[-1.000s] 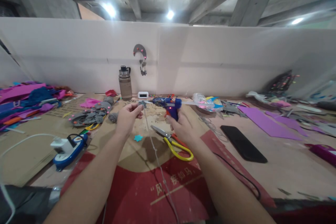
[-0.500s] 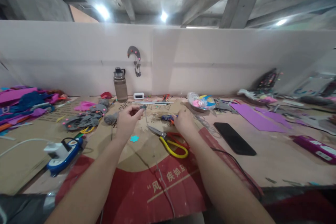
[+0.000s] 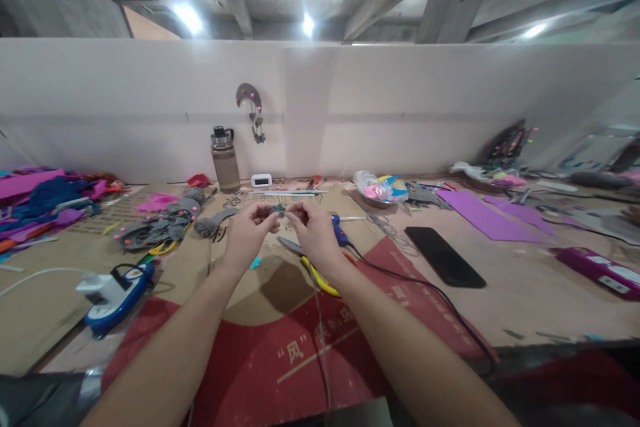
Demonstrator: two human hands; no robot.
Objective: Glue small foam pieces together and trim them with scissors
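Note:
My left hand (image 3: 250,230) and my right hand (image 3: 311,230) meet over the cardboard, fingertips pinched on a small dark grey piece (image 3: 279,209). The fingers cover much of the piece, so its shape is unclear. A thin grey cord (image 3: 323,340) runs down the cardboard towards me from beneath my right hand. Scissors with a yellow handle (image 3: 320,278) lie partly under my right wrist. Just right of that hand rests a blue glue gun (image 3: 341,232), a pale stick poking out of it. A turquoise flower cut-out (image 3: 255,262) lies by my left wrist.
A bottle (image 3: 226,163) and a small white device (image 3: 261,181) stand along the back. Grey felt pieces (image 3: 160,223) and a blue power strip (image 3: 117,300) lie left. To the right are a black phone (image 3: 444,257), purple sheets (image 3: 485,213) and a black cable (image 3: 425,285).
My right hand has left the glue gun and moved left to join my left hand at the small grey piece. The glue gun now lies on the table. The view shifted slightly.

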